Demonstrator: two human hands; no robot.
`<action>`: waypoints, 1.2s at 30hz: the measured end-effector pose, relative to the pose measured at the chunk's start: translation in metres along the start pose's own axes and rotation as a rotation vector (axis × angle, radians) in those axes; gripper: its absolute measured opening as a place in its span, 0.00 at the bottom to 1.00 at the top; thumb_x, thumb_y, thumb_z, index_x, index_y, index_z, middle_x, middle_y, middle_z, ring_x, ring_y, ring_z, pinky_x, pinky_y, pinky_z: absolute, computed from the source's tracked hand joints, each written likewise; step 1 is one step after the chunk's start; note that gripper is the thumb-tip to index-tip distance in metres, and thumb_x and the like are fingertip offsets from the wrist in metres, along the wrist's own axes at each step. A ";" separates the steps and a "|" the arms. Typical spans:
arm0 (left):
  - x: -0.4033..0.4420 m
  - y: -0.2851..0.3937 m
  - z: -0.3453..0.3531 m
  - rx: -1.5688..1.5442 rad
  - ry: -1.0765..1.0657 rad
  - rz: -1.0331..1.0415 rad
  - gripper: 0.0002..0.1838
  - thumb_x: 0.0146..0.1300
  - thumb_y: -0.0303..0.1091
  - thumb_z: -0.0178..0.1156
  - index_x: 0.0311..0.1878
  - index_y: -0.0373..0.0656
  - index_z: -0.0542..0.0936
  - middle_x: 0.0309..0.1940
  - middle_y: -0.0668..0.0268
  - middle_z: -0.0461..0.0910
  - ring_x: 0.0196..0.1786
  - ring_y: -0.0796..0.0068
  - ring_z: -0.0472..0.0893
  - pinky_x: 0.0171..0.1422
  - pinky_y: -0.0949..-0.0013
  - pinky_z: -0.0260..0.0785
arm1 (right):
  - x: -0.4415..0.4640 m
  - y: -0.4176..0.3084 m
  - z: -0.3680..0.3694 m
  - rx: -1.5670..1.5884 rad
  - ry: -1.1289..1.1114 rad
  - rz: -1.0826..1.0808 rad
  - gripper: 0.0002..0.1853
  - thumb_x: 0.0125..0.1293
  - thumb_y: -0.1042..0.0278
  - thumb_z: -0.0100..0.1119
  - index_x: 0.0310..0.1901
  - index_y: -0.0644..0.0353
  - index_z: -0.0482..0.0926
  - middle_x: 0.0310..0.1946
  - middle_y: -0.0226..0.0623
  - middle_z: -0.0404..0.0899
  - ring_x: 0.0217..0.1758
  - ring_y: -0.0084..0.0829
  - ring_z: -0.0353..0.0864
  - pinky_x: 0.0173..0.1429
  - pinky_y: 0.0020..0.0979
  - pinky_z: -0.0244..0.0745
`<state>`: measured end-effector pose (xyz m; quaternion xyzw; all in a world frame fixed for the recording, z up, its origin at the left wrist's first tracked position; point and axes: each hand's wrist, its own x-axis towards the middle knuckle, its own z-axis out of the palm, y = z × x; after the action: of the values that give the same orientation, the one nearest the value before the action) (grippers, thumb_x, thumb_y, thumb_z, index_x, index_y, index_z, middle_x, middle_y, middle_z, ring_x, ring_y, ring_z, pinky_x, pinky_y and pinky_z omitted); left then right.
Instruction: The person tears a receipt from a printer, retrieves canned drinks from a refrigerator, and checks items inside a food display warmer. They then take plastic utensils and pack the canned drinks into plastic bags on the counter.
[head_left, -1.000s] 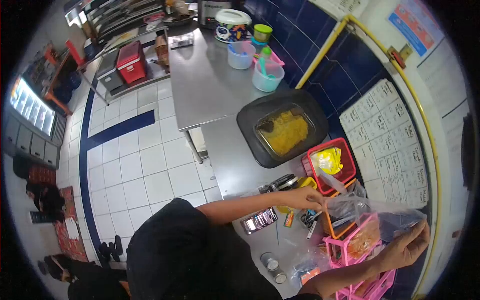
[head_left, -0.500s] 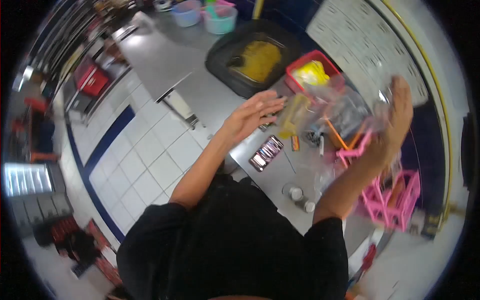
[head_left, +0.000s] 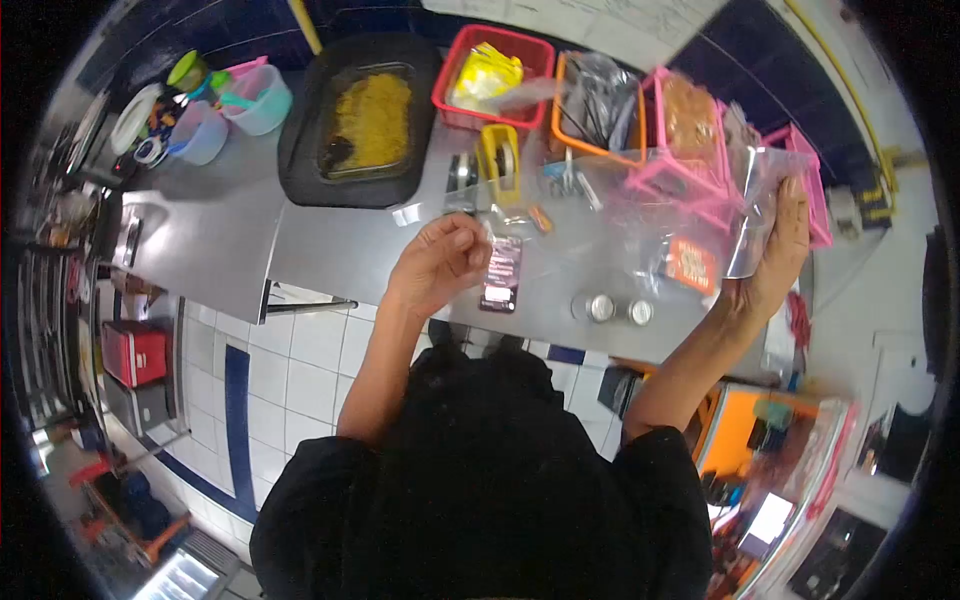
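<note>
A clear plastic bag [head_left: 752, 215] stretches above the steel table between my two hands. My left hand [head_left: 440, 262], fingers curled into a pinch, has its left end beside the phone [head_left: 501, 275]. On the right, my right hand [head_left: 780, 245] grips the other end, its fingers pointing up along the plastic. Beneath or behind the sheet are an orange-labelled packet [head_left: 692, 264] and a pink basket [head_left: 718, 165]. Two small metal-topped jars [head_left: 601, 308] stand near the front edge. A yellow tape dispenser [head_left: 490, 165] lies behind the phone.
A black tray [head_left: 299, 150] holds a glass dish of yellow food. Along the wall are a red basket [head_left: 442, 98] and an orange basket [head_left: 558, 120]. Plastic tubs [head_left: 262, 105] stand at the back left. The table's front edge runs close to my body.
The view has swung right. My left hand was open half a second ago and is now closed at the plastic. The bag is spread wider between my hands.
</note>
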<state>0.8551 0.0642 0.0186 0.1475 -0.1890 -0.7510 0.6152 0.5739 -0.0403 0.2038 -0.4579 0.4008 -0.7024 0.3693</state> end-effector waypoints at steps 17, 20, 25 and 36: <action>0.064 -0.243 0.052 -0.028 -0.374 -0.791 0.35 0.66 0.43 0.56 0.72 0.35 0.64 0.64 0.48 0.73 0.65 0.56 0.75 0.70 0.54 0.66 | -0.125 -0.055 -0.175 0.069 0.448 0.153 0.13 0.76 0.57 0.54 0.50 0.57 0.77 0.34 0.31 0.80 0.22 0.18 0.76 0.17 0.19 0.66; 0.070 -0.246 0.038 -0.307 -0.442 -0.824 0.47 0.56 0.51 0.60 0.74 0.32 0.60 0.67 0.44 0.70 0.67 0.49 0.72 0.74 0.48 0.60 | -0.149 -0.064 -0.198 0.036 0.539 0.114 0.15 0.76 0.56 0.54 0.53 0.58 0.76 0.34 0.32 0.80 0.25 0.17 0.76 0.19 0.19 0.65; 0.074 -0.219 0.032 0.048 -0.484 -0.908 0.39 0.60 0.53 0.65 0.65 0.31 0.71 0.58 0.50 0.78 0.59 0.54 0.79 0.66 0.49 0.69 | -0.186 -0.070 -0.212 -0.156 0.706 0.138 0.16 0.76 0.55 0.55 0.53 0.58 0.77 0.35 0.29 0.80 0.26 0.16 0.75 0.23 0.17 0.65; 0.027 -0.202 0.057 0.310 -0.807 -1.029 0.21 0.76 0.38 0.53 0.64 0.35 0.74 0.60 0.53 0.80 0.58 0.61 0.83 0.62 0.59 0.76 | -0.229 -0.026 -0.230 0.000 0.866 0.174 0.13 0.74 0.60 0.60 0.51 0.59 0.79 0.40 0.28 0.81 0.33 0.16 0.78 0.25 0.21 0.80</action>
<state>0.6485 0.0779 -0.0250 0.0129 -0.4153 -0.9090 0.0315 0.4247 0.2245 0.0884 -0.0857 0.5554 -0.7960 0.2249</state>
